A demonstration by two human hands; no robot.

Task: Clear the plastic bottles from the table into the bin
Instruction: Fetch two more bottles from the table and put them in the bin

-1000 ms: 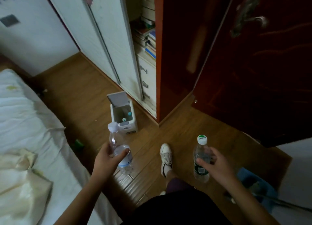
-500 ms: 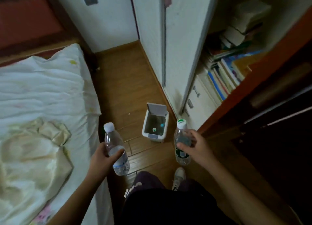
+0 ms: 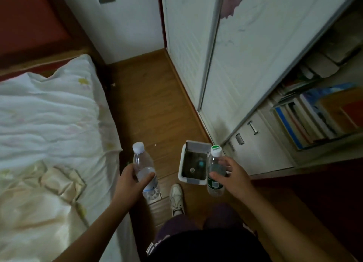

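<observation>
Above the wooden floor [image 3: 149, 112], left hand [image 3: 130, 180] fingers wrap a white-capped water bottle [image 3: 144, 170]; right hand [image 3: 234, 180] fingers clasp a green-capped bottle [image 3: 215, 171]. Between them, against the wardrobe [image 3: 235, 69], the white bin [image 3: 193, 163] stands open, bottles inside.

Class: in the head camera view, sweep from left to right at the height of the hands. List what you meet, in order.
Bed → left hand → white-capped bottle → bin → green-labelled bottle → right hand.
</observation>
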